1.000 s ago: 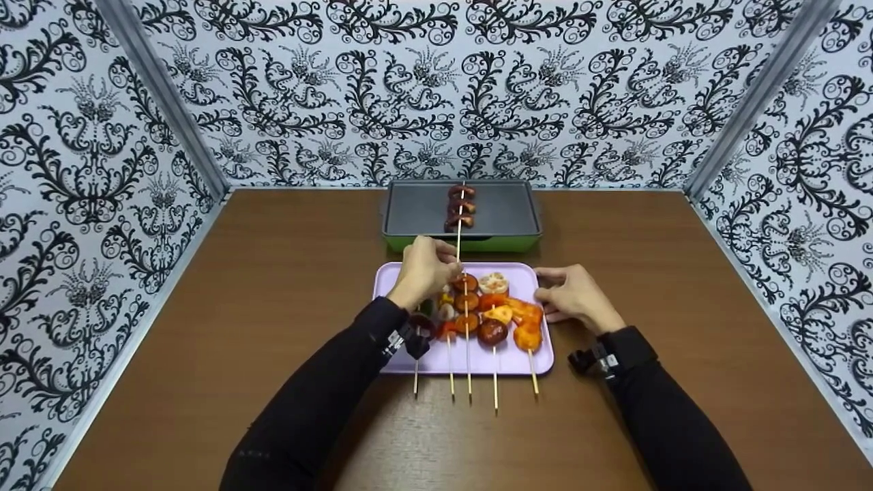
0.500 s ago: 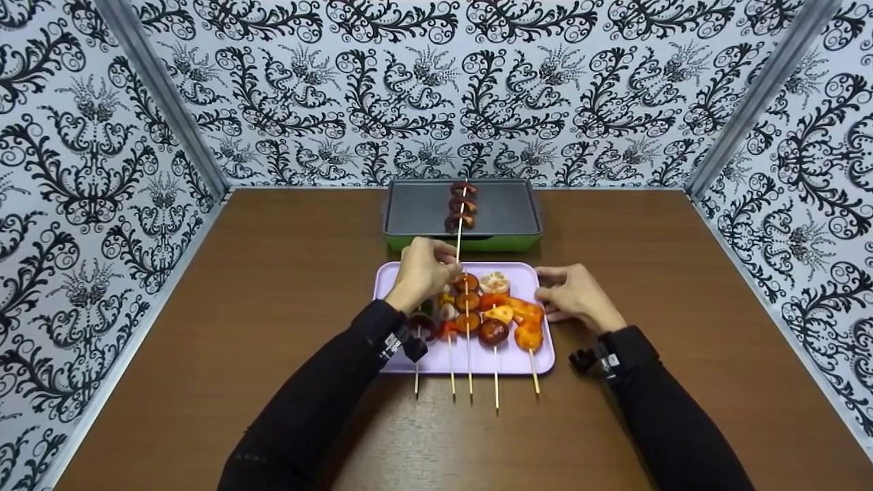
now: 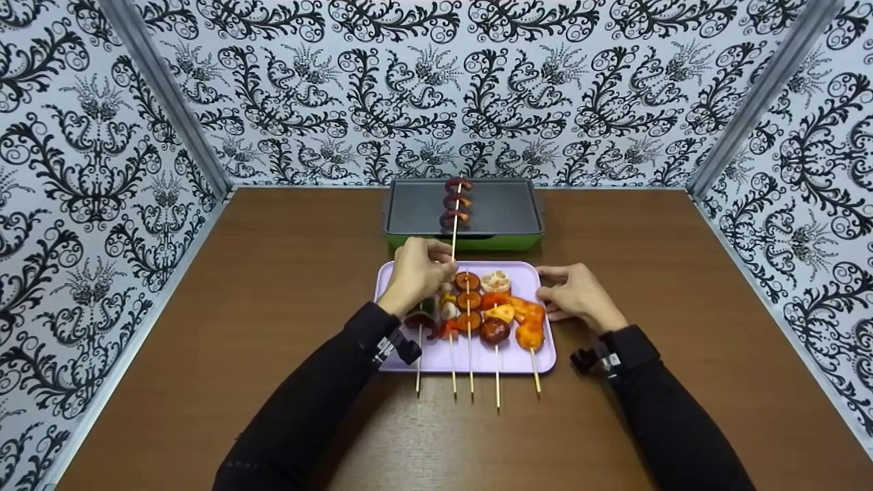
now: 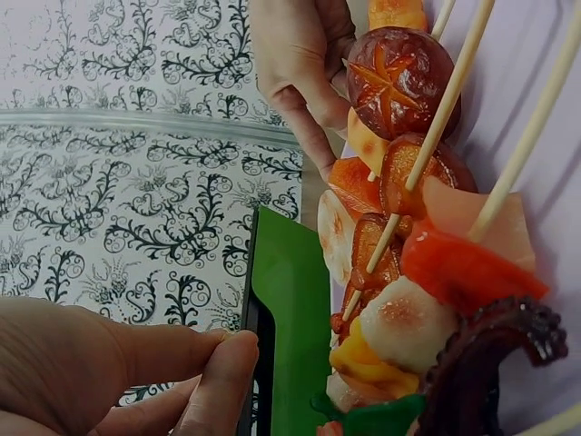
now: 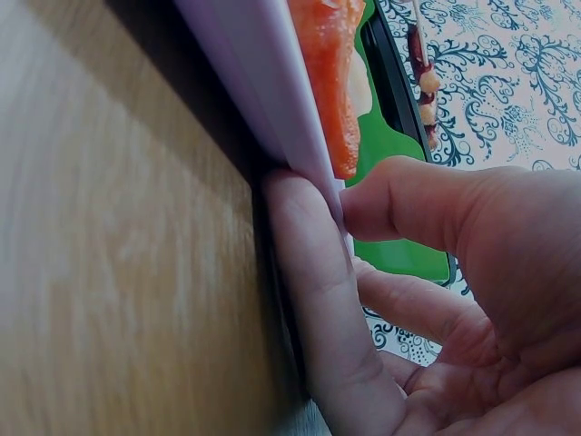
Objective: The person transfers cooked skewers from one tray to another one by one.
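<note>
My left hand (image 3: 417, 271) pinches the bare stick end of a skewer between thumb and fingertips. Its curled dark-red pieces (image 3: 455, 202) extend over the grey plate of a green-sided tabletop grill (image 3: 505, 211); whether they touch it I cannot tell. In the left wrist view the pinching hand (image 4: 136, 372) shows, with the stick hidden. My right hand (image 3: 576, 296) grips the right rim of a lilac tray (image 3: 436, 361), thumb above and index finger below in the right wrist view. Several skewers lie on the tray, among them one of round brown slices (image 3: 468, 300) and one with a mushroom (image 3: 494, 331).
An orange meat skewer (image 3: 529, 334) lies on the tray's right side, near a pale lotus slice (image 3: 496, 281). Stick ends project over the tray's front edge onto the brown table (image 3: 273, 273). Patterned walls (image 3: 436, 88) rise behind and at both sides.
My left hand has shifted slightly left with the skewer, and its dark-red pieces have moved left over the grill plate. The right hand stays at the tray's rim.
</note>
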`<action>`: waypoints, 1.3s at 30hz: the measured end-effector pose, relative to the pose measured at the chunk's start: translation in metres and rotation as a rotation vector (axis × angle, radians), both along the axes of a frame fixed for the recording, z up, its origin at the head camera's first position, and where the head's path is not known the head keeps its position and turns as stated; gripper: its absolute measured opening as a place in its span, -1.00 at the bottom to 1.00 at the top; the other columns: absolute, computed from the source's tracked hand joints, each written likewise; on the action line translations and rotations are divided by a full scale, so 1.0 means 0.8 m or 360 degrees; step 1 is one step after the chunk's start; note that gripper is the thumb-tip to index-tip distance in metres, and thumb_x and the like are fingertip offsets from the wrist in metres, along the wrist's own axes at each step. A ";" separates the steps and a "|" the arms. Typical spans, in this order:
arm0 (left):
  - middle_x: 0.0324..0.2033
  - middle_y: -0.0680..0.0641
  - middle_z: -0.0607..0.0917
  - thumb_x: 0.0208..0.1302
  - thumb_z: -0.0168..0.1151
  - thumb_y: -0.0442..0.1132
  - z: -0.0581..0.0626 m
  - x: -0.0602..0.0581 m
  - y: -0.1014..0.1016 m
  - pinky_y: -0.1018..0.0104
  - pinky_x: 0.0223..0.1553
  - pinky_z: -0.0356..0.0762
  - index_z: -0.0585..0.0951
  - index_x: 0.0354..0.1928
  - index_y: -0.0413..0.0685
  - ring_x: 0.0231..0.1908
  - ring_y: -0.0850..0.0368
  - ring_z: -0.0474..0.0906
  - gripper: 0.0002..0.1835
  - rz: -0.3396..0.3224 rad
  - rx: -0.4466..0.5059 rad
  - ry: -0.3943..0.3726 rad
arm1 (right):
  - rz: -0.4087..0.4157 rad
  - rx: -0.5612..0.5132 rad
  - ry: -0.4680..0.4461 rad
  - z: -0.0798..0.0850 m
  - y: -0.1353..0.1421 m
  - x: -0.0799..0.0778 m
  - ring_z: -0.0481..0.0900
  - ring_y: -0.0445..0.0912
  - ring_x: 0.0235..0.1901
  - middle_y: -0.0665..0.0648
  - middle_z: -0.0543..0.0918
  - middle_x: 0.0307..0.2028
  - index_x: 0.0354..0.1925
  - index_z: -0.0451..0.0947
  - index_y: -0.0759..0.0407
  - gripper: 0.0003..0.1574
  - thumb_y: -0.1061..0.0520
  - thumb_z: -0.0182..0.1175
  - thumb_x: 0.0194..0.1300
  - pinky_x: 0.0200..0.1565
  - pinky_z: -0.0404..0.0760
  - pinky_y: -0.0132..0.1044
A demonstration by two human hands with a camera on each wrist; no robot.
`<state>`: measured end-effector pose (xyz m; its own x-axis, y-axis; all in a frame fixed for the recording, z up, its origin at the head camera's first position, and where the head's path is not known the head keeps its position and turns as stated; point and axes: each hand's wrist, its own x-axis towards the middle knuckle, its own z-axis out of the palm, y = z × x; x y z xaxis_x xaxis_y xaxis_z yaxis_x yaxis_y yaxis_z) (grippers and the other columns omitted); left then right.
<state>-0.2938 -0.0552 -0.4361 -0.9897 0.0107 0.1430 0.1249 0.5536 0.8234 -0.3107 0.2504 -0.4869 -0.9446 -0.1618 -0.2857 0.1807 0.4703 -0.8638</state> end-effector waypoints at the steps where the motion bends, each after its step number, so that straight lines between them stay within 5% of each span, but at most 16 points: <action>1: -0.35 -0.01 0.83 0.17 0.45 -0.28 0.000 0.001 -0.001 0.45 -0.31 0.68 0.80 -0.10 -0.08 -0.42 0.24 0.72 -0.77 -0.0001 -0.0005 0.0015 | 0.0001 0.0000 0.0001 0.000 0.000 0.000 0.71 -0.14 -0.55 0.08 0.70 -0.49 0.41 0.46 0.06 -0.27 0.19 0.31 0.29 -0.39 0.81 -0.19; 15: -0.33 0.01 0.83 0.18 0.49 -0.24 0.000 0.029 -0.016 0.29 -0.17 0.74 0.80 -0.08 -0.06 -0.32 0.17 0.74 -0.75 -0.0002 -0.0060 0.0112 | -0.0013 0.0035 -0.0008 -0.003 0.000 -0.001 0.74 -0.11 -0.50 0.30 0.72 -0.12 0.42 0.46 0.01 -0.25 0.16 0.34 0.28 -0.33 0.82 -0.15; 23: -0.34 0.04 0.83 0.18 0.48 -0.28 -0.001 0.046 -0.023 0.40 -0.27 0.71 0.79 -0.07 -0.05 -0.37 0.24 0.72 -0.74 -0.0016 0.0005 0.0105 | -0.0011 0.0037 0.0003 -0.003 0.002 0.001 0.72 -0.13 -0.51 0.20 0.74 -0.28 0.41 0.46 0.03 -0.27 0.16 0.32 0.28 -0.36 0.81 -0.17; 39: -0.36 0.03 0.82 0.16 0.51 -0.29 0.003 0.078 -0.037 0.43 -0.33 0.68 0.79 -0.05 0.00 -0.39 0.21 0.72 -0.72 -0.0049 0.0075 0.0118 | -0.0024 0.0060 0.0021 -0.001 0.000 0.001 0.73 -0.11 -0.50 0.29 0.72 -0.13 0.39 0.49 -0.01 -0.28 0.15 0.34 0.26 -0.35 0.82 -0.14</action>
